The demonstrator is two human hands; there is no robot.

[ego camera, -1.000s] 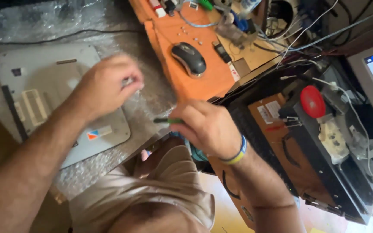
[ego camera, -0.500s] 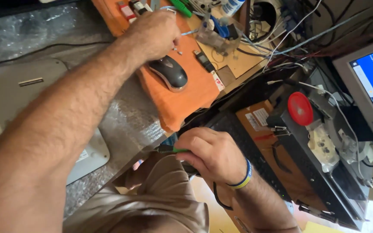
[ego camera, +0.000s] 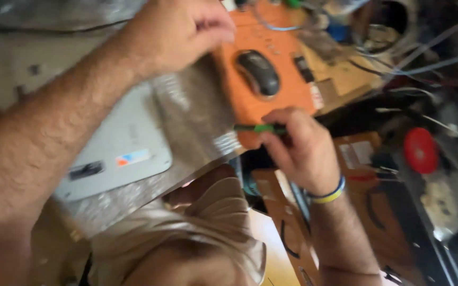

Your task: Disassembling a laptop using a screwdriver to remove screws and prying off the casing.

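Right hand (ego camera: 303, 151), wristband on the wrist, closed around a thin green-handled screwdriver (ego camera: 261, 128), pinched between thumb and fingers so that the shaft sticks out sideways toward the left hand. Left hand (ego camera: 181, 32), up and away from the body, loosely curled with fingertips drawn together, perhaps pinching something small; too blurred to tell whether anything sits between them. Between the two hands, an orange mat (ego camera: 261, 63) carrying a dark computer mouse (ego camera: 258, 71), just above the right hand's knuckles. Under the left forearm, a flat grey laptop (ego camera: 117, 153) resting on a sheet of bubble wrap (ego camera: 197, 122), well below the left hand and just left of the screwdriver tip. Off to the far side of the right hand, a red round knob (ego camera: 421, 150) among tangled cables (ego camera: 398, 58) and dark equipment. Screwdriver probably light, stiff and slim, with a smooth plastic handle that may turn in a loose grip; best taken around the green handle rather than the bare metal shaft, fingertips near the front for fine control. Laptop likely much heavier, rigid and easily scratched, and apt to slide on the slick wrap; better lifted by its edges than pressed in the middle.
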